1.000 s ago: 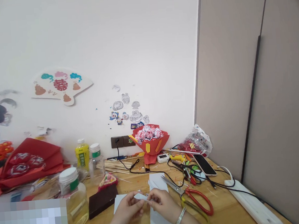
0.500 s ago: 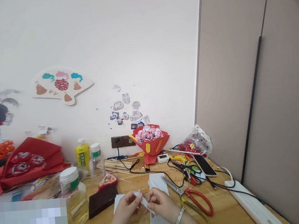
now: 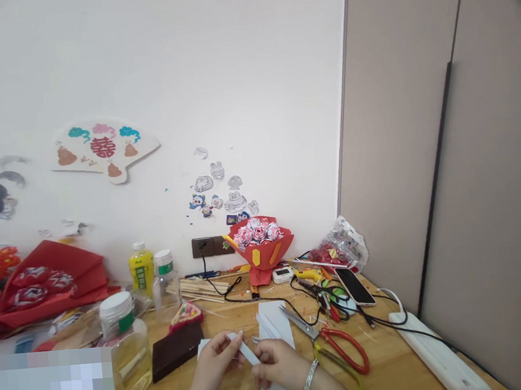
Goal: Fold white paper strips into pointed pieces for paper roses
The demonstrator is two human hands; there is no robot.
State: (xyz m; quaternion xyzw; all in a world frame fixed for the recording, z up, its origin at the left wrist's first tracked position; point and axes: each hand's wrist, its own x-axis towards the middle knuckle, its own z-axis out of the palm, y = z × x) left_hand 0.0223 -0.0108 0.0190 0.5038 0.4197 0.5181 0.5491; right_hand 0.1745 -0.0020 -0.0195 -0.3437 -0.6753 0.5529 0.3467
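A white paper strip [image 3: 249,354] slants between the hands: the left hand's [image 3: 218,356] grip pinches its upper end; the right hand's [image 3: 276,360] curls at its lower end, clamping unclear. Scissors [image 3: 343,345] lie at three o'clock on the bench [image 3: 388,362], a dark box [image 3: 176,353] at nine, a bottle [image 3: 141,270] labelled "冰糖…" at ten, a wall fan [image 3: 137,152] reading "囍" at eleven.

Home room, looks like a bedroom or study corner used for crafts. Wooden table [image 3: 386,368] against a plain white wall [image 3: 214,60], with a fan-shaped cutout [image 3: 119,151] and cartoon stickers [image 3: 235,203] stuck on it. Tall grey-beige panels [image 3: 390,124] at right, wardrobe-like. Craft signs: big scissors [image 3: 315,335], wooden sticks [image 3: 202,288], a white paper strip [image 3: 249,353], scraps, a red-wrapped flower bouquet [image 3: 272,254]. Everyday clutter too: yellow-labelled drink bottle [image 3: 141,270], phone [image 3: 355,287], power strip [image 3: 437,352], wall socket [image 3: 203,247]. Reads domestic, not workshop.
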